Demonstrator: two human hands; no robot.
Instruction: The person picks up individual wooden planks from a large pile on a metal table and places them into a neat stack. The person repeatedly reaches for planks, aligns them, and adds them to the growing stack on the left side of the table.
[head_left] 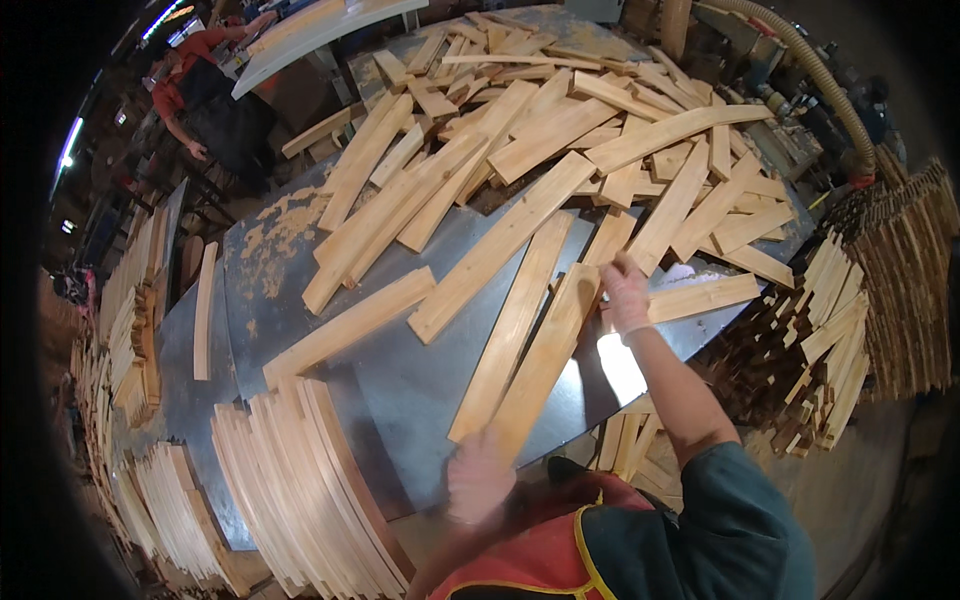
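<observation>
A flat wooden board (548,358) lies slantwise over the near edge of the metal table (400,390). My right hand (627,293) is closed at the far end of this board, its fingertips among neighbouring pieces. Down at the near end, my left hand (480,477) is smeared by motion, so its fingers cannot be made out. Just left of that board, a second wooden board (512,325) runs almost parallel, its lower end close to my left hand.
A large heap of loose boards (560,130) covers the table's far side. Curved slats stand in a neat row (300,480) at the near left. More wood is stacked at the right (830,340). A person in an apron (225,110) stands at the far left; a hose (820,75) hangs far right.
</observation>
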